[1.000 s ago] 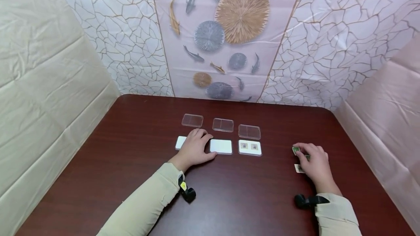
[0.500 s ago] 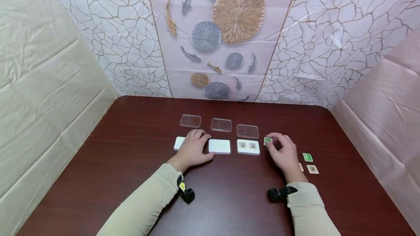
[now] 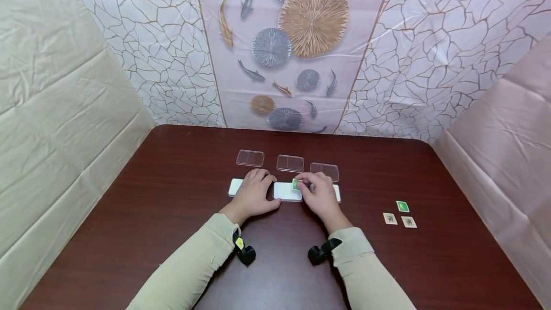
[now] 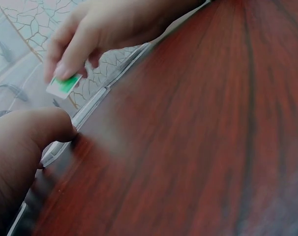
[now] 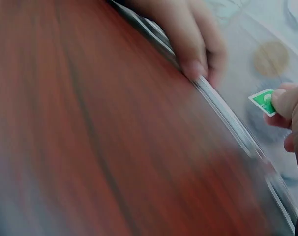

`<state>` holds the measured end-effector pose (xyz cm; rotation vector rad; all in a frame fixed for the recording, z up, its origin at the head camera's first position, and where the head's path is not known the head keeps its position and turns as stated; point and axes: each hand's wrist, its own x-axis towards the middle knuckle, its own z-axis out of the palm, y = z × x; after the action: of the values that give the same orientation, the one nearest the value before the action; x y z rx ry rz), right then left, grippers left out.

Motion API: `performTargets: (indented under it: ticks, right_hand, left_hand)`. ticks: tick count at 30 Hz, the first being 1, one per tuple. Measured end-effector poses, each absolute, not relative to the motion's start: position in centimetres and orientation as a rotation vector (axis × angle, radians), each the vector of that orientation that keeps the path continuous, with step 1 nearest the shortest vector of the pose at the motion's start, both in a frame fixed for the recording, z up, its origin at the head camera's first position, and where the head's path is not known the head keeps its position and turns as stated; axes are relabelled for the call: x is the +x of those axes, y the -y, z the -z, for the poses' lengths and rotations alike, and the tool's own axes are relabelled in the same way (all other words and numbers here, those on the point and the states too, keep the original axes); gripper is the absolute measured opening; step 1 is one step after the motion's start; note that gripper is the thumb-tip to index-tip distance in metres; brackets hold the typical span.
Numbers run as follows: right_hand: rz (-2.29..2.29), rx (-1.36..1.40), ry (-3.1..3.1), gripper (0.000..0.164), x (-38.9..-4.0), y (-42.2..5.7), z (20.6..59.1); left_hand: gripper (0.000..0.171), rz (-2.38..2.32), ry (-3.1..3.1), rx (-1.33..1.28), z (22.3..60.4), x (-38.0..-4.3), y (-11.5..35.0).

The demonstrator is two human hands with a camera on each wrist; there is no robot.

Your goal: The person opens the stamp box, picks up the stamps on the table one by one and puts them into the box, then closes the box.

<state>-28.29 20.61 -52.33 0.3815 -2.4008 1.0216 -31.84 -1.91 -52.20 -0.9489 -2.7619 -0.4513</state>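
My right hand pinches a small green stamp between thumb and fingers, held above the right part of the middle case, a flat plastic case with a white insert. In the right wrist view the green stamp has a white border and hangs apart from the case. My left hand holds the middle case at its left end, thumb at the near edge and index finger at the far edge. A left case lies partly under that hand. My right hand hides most of the right case.
Behind the cases, three clear lids lie in a row: a left lid, a middle lid and a right lid. On the right of the table are another green stamp and two beige stamps.
My right hand has picked up one green stamp from the right of the table and carried it left, past the right case, to over the middle case. My left hand has stayed put.
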Motion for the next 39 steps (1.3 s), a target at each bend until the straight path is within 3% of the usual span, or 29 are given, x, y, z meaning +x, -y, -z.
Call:
performTargets:
  ticks: [14,22,39]
  right_hand:
    - [-0.857,0.301,2.658,0.025,-29.0,-16.0,52.0]
    - [-0.569,0.392,2.676,0.019,-28.9,-15.5,51.4]
    - [-0.507,0.428,2.611,0.015,-28.7,-15.7,51.6]
  left_hand:
    - [0.057,0.441,2.764,-0.957,52.3,-32.0,2.0]
    - [0.058,0.399,2.751,-0.962,52.2,-31.9,2.0]
    - [0.056,0.385,2.712,-0.969,52.1,-31.8,2.1]
